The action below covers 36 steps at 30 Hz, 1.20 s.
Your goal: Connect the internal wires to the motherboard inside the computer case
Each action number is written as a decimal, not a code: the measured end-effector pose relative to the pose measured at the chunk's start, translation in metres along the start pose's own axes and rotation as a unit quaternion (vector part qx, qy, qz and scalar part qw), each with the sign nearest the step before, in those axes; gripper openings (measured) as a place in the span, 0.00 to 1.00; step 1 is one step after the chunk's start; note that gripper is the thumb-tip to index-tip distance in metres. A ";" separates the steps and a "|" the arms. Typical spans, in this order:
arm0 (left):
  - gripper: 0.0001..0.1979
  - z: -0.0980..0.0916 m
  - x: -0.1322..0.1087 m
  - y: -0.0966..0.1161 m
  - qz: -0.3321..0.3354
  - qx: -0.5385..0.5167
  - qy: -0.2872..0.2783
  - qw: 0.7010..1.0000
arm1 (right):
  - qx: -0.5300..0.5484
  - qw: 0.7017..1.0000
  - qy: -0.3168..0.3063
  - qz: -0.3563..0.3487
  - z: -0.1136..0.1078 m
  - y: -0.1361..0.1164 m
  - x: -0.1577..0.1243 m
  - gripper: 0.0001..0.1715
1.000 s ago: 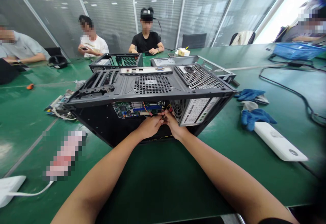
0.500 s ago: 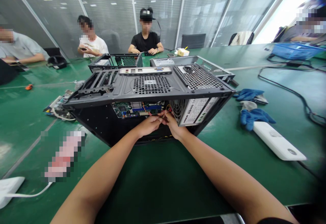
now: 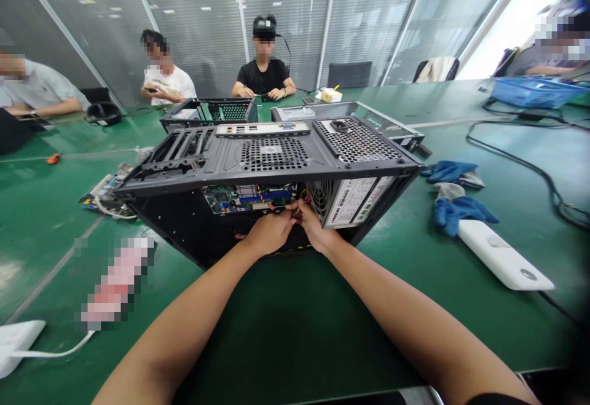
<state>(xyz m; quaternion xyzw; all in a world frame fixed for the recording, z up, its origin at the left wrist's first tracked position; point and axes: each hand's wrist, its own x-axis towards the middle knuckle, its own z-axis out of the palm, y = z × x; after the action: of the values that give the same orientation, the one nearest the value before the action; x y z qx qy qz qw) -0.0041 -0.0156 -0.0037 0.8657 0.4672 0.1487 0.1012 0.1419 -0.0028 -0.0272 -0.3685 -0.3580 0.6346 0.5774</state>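
**Fingertips meet at the wires inside the open case**

Fingertips (image 3: pixel 286 213) of both hands bunch close together at the mouth of the black metal computer case (image 3: pixel 271 153). It lies on its side on the green table (image 3: pixel 295 325), open side toward the person. The left hand (image 3: pixel 270 233) is curled, and the right hand (image 3: pixel 316 225) presses in against it. They meet at the thin red and yellow wires (image 3: pixel 303 196), just beside the grey power supply with its white label (image 3: pixel 353 199). Whether either hand actually clamps a wire or a plug I cannot tell, because the knuckles hide it.

It looks to me like cable work between the power supply and the green circuit board (image 3: pixel 244 197). Any further move there calls for small, careful pinching, with both hands crowding one tight corner under the case's upper wall.

The label carries printed lines and coloured bars, but they are too small to read. No brand name is legible anywhere.
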 end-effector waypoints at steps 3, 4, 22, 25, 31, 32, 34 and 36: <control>0.15 0.002 0.003 -0.003 0.032 -0.097 0.009 0.995 | 0.004 1.000 0.000 0.009 0.000 -0.003 0.000 0.26; 0.14 0.002 0.003 -0.004 0.038 -0.126 0.009 0.991 | 0.005 1.000 -0.001 0.011 0.000 -0.003 0.000 0.26; 0.19 -0.004 -0.001 0.000 0.006 0.037 -0.004 0.999 | 0.030 0.999 0.011 0.006 -0.001 -0.004 0.002 0.23; 0.18 -0.001 0.000 -0.002 0.010 0.027 -0.005 1.000 | 0.035 0.999 0.003 0.010 -0.001 -0.003 0.000 0.22; 0.17 0.003 0.001 -0.006 0.022 -0.004 0.004 1.000 | 0.037 0.999 -0.012 0.022 0.000 -0.005 -0.003 0.19; 0.17 0.003 0.001 -0.007 0.024 -0.011 0.007 1.000 | 0.036 0.999 -0.015 0.023 0.000 -0.005 -0.003 0.19; 0.17 0.004 0.001 -0.007 0.027 -0.027 0.010 0.999 | 0.032 0.999 -0.018 0.019 0.001 -0.005 -0.004 0.19; 0.16 0.003 0.001 -0.007 0.027 -0.039 0.010 0.999 | 0.026 0.999 -0.019 0.013 0.001 -0.005 -0.004 0.19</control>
<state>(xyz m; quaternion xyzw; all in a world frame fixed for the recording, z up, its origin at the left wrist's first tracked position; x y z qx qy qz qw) -0.0078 -0.0108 -0.0088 0.8719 0.4386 0.1777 0.1264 0.1432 -0.0061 -0.0225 -0.3455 -0.3475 0.6581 0.5716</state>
